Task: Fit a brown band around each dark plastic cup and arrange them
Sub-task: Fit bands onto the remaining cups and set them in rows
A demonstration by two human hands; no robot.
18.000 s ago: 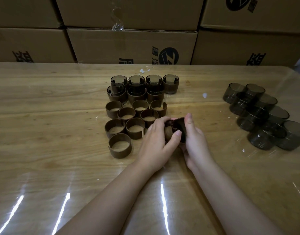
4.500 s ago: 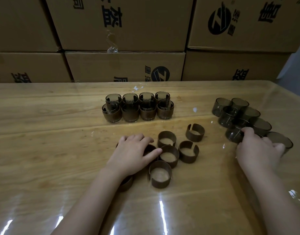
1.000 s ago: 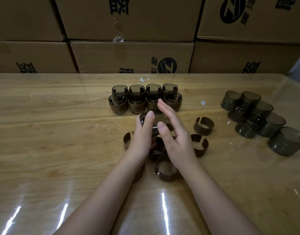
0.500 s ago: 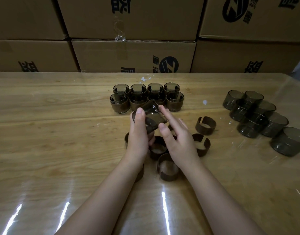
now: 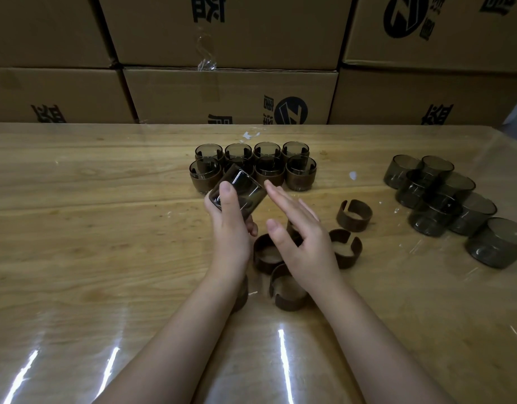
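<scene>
Cup [image 5: 243, 188] aloft in left hand [image 5: 229, 238]

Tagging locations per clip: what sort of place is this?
Probably a packing workshop or stockroom: printed cardboard cartons stacked behind the wooden table, with batches of dark cups and brown bands laid out.

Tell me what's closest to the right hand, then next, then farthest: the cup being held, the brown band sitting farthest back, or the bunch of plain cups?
1. The held cup, in the left hand, just beside the fingertips of the right hand.
2. The brown band, lying a little to its right.
3. The plain cups, far right.
</scene>
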